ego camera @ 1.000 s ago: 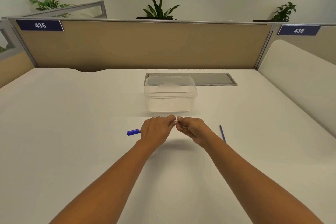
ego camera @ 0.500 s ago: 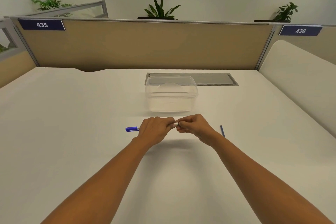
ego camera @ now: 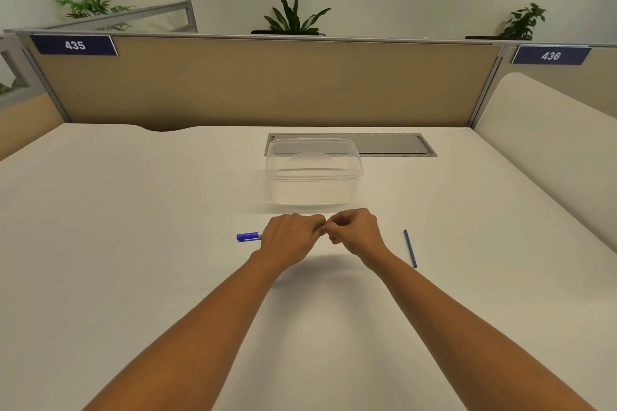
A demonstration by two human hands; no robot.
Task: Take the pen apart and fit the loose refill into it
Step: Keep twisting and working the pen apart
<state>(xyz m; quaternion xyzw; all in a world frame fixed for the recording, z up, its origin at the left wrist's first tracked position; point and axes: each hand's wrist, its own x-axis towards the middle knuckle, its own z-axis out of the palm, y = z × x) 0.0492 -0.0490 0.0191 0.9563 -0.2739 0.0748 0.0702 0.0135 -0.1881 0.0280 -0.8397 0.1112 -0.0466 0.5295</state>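
Both hands meet over the middle of the white desk. My left hand (ego camera: 291,234) is closed around the pen (ego camera: 248,237); only its blue capped end sticks out to the left, the barrel hidden in the fist. My right hand (ego camera: 354,231) pinches the pen's other end, fingertips touching the left hand's. That end is hidden by the fingers. The loose refill (ego camera: 410,247), a thin dark blue rod, lies flat on the desk just right of my right wrist, apart from both hands.
A clear plastic box (ego camera: 313,173) with a lid stands just beyond the hands. Behind it a grey cable flap (ego camera: 394,144) is set into the desk. A tan partition (ego camera: 253,83) closes the back edge.
My right hand has rolled over the pen's end, knuckles now up, and pressed closer to my left hand. The pen's blue end shifted slightly left. The refill has not moved.
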